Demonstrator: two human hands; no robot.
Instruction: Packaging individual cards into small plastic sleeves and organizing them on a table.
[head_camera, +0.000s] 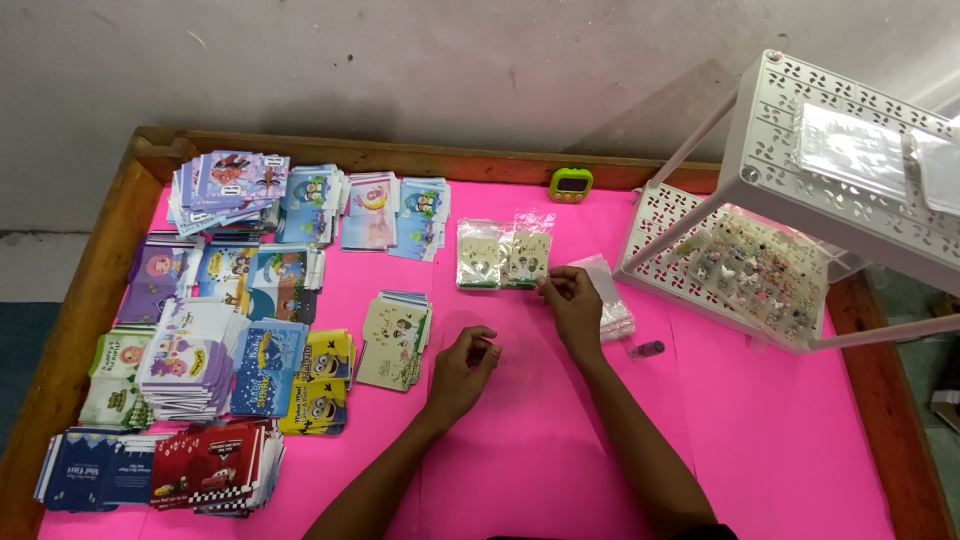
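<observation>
On the pink table top (560, 440), my right hand (572, 300) pinches the lower corner of a bagged cream card (527, 258), lying beside another bagged card (479, 255). My left hand (462, 365) rests loosely curled; whether it holds anything, I cannot tell. I judge this packing step calls for squaring the pair, then reaching the cream card stack (395, 340).

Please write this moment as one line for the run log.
right hand: touching bagged card | left hand: curled, nothing visible | surface: pink table
</observation>
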